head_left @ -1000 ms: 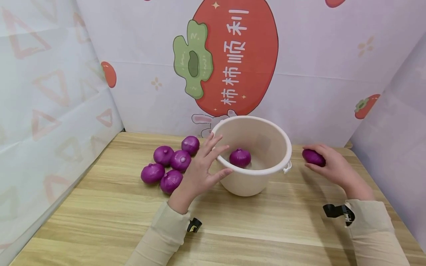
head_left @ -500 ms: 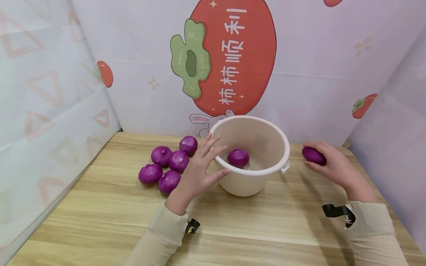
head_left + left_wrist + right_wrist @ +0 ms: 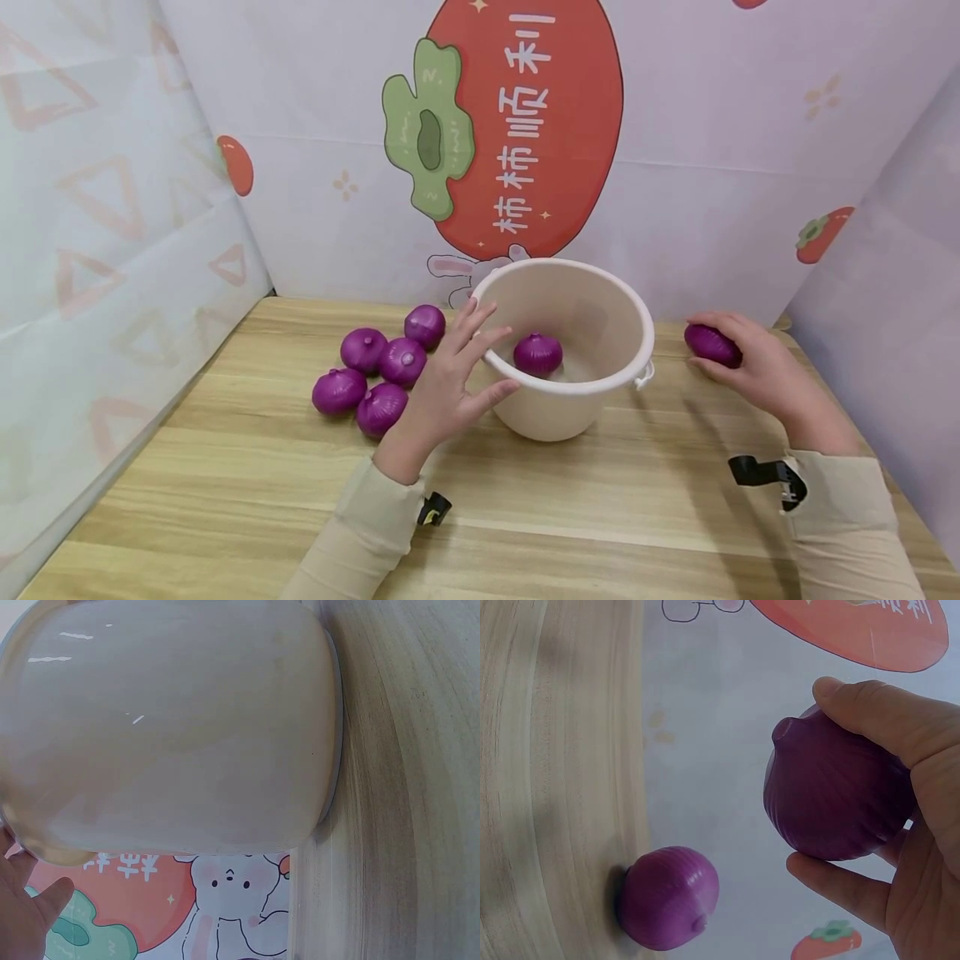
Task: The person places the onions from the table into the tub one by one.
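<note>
My right hand (image 3: 765,367) holds a purple onion (image 3: 712,346) above the table, right of the bucket. In the right wrist view, thumb and fingers wrap this onion (image 3: 832,787), stem end showing. Another onion (image 3: 669,898) sits on the table beyond; in the head view it is out of sight. A cream bucket (image 3: 551,412) stands upright with one onion (image 3: 537,355) on its floor. My left hand (image 3: 446,383) rests on the bucket's left rim, fingers spread and fairly straight. The left wrist view shows the bucket's side (image 3: 172,735) close up.
Several purple onions (image 3: 382,408) lie grouped on the wooden table (image 3: 247,500), left of my left hand. A white handle fitting (image 3: 645,375) juts from the bucket's right side. Printed cloth walls (image 3: 720,208) enclose the table at the back and both sides.
My right hand has shifted slightly right and away with the onion still in its grip. The left hand and the bucket keep their places; the head view has moved a little.
</note>
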`<state>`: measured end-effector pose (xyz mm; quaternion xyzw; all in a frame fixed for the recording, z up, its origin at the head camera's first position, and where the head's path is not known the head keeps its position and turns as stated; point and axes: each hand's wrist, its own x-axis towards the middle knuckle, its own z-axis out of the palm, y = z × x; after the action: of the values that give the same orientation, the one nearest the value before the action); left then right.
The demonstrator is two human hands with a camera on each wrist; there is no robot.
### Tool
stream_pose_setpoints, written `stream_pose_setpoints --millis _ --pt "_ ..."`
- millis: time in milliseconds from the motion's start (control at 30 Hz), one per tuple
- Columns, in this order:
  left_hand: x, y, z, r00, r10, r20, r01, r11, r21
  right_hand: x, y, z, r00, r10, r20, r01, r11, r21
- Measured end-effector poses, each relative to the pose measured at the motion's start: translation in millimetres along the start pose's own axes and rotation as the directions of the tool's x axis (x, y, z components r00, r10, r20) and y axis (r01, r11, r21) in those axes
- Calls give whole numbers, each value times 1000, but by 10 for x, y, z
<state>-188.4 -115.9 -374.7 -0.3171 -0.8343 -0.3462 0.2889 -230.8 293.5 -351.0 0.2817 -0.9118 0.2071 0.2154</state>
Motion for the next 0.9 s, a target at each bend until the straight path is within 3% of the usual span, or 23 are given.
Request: stream_pose_setpoints --millis 167,400,900 --pt "-3 -5 2 1000 1 -1 -1 1000 2 -7 -26 -20 1000 -3 -26 3 1000 1" --pt "-2 9 -7 1000 -8 5 8 1000 3 -22 -119 -96 997 70 -20 -71 997 -29" --pt "-4 13 -3 1000 -13 2 13 1000 7 -14 -168 -132 998 52 -42 -52 999 -7"
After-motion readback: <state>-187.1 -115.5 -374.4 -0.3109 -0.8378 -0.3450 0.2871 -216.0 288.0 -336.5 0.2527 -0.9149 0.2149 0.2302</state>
